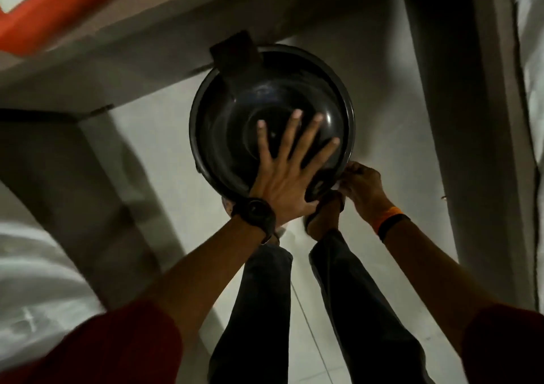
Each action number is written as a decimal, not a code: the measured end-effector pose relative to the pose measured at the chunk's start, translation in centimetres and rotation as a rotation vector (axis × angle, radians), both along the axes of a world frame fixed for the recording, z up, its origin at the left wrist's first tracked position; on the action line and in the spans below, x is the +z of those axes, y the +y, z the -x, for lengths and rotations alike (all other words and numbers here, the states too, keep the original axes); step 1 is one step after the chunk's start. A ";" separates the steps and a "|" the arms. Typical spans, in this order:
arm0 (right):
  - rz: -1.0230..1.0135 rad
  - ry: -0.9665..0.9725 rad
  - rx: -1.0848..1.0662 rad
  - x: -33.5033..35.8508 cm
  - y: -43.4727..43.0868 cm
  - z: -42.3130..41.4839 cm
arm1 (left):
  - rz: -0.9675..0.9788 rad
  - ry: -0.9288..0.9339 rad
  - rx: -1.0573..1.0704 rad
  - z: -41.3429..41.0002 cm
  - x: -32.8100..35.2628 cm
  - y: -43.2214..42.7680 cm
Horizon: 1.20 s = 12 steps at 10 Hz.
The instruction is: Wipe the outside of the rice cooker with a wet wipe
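Legs [294, 310]: ours, in dark trousers, at 6 o'clock on the pale floor [164, 136].
Left hand [282, 177]: spread flat on the lid, grasping nothing.
Right hand [360, 186]: fingers curled at the cooker's 4 o'clock side; any wipe hidden, grip unclear.
Rice cooker [265, 98]: black, on the floor just beyond our feet.

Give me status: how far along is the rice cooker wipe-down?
Done: cannot tell; the dim, dark shell shows no wiped area. In hand: left hand lies flat on the rice cooker lid, steadying it; right hand presses against the near right side, seemingly with something pale, likely the wipe, largely hidden. Left: apparently the rest of the outside.
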State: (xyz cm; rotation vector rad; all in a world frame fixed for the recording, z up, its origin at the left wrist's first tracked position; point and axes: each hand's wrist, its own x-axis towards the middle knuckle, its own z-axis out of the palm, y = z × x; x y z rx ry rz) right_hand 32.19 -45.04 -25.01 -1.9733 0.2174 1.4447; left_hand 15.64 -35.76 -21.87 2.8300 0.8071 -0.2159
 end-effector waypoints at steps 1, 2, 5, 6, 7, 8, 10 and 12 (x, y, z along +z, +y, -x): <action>0.056 -0.041 0.121 0.0 0.0 0.2 | -0.017 0.016 0.117 2.2 0.2 0.5; 0.129 -0.131 0.211 0.3 -0.6 0.2 | 0.030 0.052 0.108 3.0 0.1 0.4; 0.171 -0.323 0.520 2.2 -3.4 0.8 | 0.379 -0.202 0.363 3.9 5.4 4.4; 0.211 -0.371 0.587 3.8 -3.8 1.4 | 0.336 -0.494 0.647 6.4 9.8 8.8; 0.174 -0.324 0.536 6.0 -3.4 2.6 | 0.295 -0.615 0.749 8.4 12.7 12.0; -0.079 -0.402 0.519 10.1 -1.5 5.0 | 0.348 -0.802 0.768 10.4 16.4 16.2; -0.326 -0.393 0.595 10.5 7.0 8.1 | 0.524 -0.826 0.839 10.1 18.7 20.0; -0.026 -0.352 1.081 4.1 14.9 8.2 | 0.555 -0.784 0.822 8.7 18.3 20.3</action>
